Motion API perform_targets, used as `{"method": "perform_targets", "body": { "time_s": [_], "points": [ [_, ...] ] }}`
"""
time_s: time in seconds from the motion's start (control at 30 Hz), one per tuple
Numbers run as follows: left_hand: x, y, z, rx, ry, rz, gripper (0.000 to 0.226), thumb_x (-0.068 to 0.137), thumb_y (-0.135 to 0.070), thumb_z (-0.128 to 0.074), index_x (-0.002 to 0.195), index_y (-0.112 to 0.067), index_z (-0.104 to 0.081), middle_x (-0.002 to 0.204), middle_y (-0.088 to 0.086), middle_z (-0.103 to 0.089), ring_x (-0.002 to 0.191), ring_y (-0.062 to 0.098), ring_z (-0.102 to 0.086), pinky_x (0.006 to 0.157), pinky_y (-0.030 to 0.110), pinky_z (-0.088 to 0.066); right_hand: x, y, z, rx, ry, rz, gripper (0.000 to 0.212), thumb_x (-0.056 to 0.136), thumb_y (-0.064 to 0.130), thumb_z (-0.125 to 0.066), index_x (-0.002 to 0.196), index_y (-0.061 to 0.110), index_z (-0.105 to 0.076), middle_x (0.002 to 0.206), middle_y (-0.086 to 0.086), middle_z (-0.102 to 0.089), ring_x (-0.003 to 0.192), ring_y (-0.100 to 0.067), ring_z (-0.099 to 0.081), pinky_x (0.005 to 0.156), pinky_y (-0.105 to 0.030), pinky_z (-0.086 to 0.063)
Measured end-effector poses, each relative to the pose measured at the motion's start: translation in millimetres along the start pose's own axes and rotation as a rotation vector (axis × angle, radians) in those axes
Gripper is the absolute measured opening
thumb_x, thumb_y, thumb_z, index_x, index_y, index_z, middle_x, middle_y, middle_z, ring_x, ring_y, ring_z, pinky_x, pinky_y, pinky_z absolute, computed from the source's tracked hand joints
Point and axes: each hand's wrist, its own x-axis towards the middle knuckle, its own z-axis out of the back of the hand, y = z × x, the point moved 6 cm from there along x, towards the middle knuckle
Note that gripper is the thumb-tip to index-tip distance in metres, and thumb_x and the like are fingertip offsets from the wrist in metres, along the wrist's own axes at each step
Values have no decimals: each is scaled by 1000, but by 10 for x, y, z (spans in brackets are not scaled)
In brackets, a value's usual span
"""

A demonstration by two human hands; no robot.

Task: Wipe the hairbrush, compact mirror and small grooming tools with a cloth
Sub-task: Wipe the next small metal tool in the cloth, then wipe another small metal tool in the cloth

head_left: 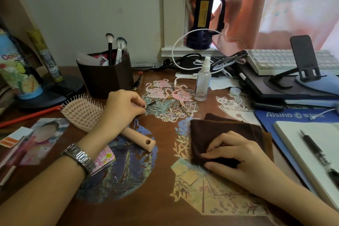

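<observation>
My left hand [122, 105] pinches a small dark grooming tool [151, 104], thin like tweezers, just above the table's flamingo decal. Its wrist crosses over a pink vented hairbrush [83, 111], which lies bristles up with its handle [141, 138] pointing toward me. A pink patterned compact mirror [106, 157] peeks out from under my left forearm. My right hand [236, 154] presses on the near corner of a folded brown cloth [225, 130] and pinches its edge. Another small tool [184, 105] lies on the floral decal.
A dark brush holder [106, 75] with makeup brushes stands behind the hairbrush. A clear spray bottle [203, 80] stands mid-table. An open notebook with a pen [311, 145], a blue mat, keyboard and phone stand crowd the right. Photos and a lamp base [53, 91] sit left.
</observation>
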Motion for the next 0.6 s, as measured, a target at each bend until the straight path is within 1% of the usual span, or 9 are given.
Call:
{"method": "perform_targets", "body": {
  "time_s": [0.1, 0.17, 0.23, 0.43, 0.6],
  "points": [
    [-16, -7, -28, 36, 10, -28, 10, 70, -18, -83, 77, -17, -76, 80, -6, -70, 75, 1, -62, 69, 6, -41, 2, 6, 3, -1, 1, 2, 23, 83, 53, -60, 100, 43, -71, 97, 26, -57, 93, -5, -57, 77, -20, -48],
    [-27, -12, -31, 52, 12, -39, 9, 70, -20, -82, 77, -19, -76, 81, -6, -70, 79, 5, -63, 75, 17, -48, 5, 6, 2, 1, 0, -1, 23, 83, 53, -60, 100, 41, -71, 96, 25, -57, 93, -5, -58, 77, -21, -48],
    [-32, -16, -31, 58, 21, -38, 9, 70, -21, -82, 76, -20, -75, 80, -7, -70, 79, 5, -63, 79, 24, -51, 6, 7, 1, 1, 0, -2, 24, 83, 52, -60, 100, 41, -72, 96, 25, -58, 94, -6, -58, 77, -22, -48],
    [-24, -12, -38, 17, 46, 1, 13, 68, -17, -84, 76, -19, -74, 75, -5, -70, 71, 5, -65, 77, 27, -55, 5, 14, 2, -5, -8, -7, 23, 83, 52, -60, 99, 40, -72, 95, 25, -58, 93, -6, -58, 77, -21, -48],
    [-35, -14, -44, 5, 53, -1, 16, 68, -15, -84, 81, -16, -74, 79, -3, -71, 72, 5, -66, 78, 26, -56, -5, 10, 0, -6, -1, -12, 25, 83, 52, -60, 100, 39, -73, 96, 25, -58, 93, -6, -58, 77, -21, -48]
  ]
}}
